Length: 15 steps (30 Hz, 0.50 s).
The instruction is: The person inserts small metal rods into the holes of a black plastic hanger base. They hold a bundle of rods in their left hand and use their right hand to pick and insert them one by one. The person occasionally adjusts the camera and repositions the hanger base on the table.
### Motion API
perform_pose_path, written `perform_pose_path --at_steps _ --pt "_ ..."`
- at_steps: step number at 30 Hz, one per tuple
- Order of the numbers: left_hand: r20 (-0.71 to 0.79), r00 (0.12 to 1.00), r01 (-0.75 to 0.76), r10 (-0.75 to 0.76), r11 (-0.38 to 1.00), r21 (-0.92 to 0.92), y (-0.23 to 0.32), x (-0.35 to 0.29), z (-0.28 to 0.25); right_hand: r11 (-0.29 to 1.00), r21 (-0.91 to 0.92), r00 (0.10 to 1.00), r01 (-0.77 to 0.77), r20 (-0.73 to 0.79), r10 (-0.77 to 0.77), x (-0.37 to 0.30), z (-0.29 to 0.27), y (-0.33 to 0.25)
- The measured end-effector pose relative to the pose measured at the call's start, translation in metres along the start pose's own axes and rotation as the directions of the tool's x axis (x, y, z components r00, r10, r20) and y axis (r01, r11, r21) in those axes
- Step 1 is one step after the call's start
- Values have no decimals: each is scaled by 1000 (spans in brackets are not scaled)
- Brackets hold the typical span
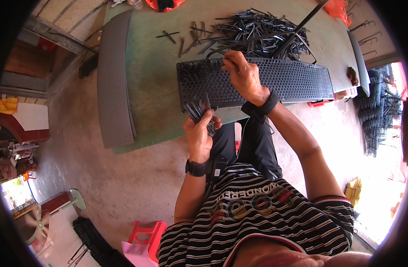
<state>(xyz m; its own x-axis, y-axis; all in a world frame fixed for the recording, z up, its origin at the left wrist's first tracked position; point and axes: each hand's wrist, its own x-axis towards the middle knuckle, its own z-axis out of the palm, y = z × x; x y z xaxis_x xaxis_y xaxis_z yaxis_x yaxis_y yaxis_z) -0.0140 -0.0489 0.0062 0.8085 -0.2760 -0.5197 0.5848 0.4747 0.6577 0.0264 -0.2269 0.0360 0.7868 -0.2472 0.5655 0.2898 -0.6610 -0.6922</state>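
Observation:
A long dark panel with rows of round holes (284, 80) lies along the near edge of the green table, tilted toward me. Several thin black pieces (197, 73) stand packed in the holes at its left end. My left hand (199, 135) is closed around a bundle of thin black strips (194, 110), just below the panel's lower left edge. Over the panel, beside the filled holes, my right hand (244, 75) has its fingers pinched together. What sits between those fingertips is too small to make out.
A heap of black strips (257, 33) covers the table's far side, with a few loose ones (168, 35) left of it. Black metal rods (297, 31) slant over the heap. Grey perforated sheets (115, 84) lie at the table's left end. A red stool (146, 236) stands on the floor.

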Motion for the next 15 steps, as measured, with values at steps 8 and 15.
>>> perform_pose_path --at_steps 8,15 --pt "-20 1000 -10 10 1000 -20 5 -3 -1 994 -93 992 52 118 -41 4 7 8" --pt "-17 1000 -6 5 995 -99 3 -3 -3 862 -315 899 397 320 -298 -4 -10 -7"
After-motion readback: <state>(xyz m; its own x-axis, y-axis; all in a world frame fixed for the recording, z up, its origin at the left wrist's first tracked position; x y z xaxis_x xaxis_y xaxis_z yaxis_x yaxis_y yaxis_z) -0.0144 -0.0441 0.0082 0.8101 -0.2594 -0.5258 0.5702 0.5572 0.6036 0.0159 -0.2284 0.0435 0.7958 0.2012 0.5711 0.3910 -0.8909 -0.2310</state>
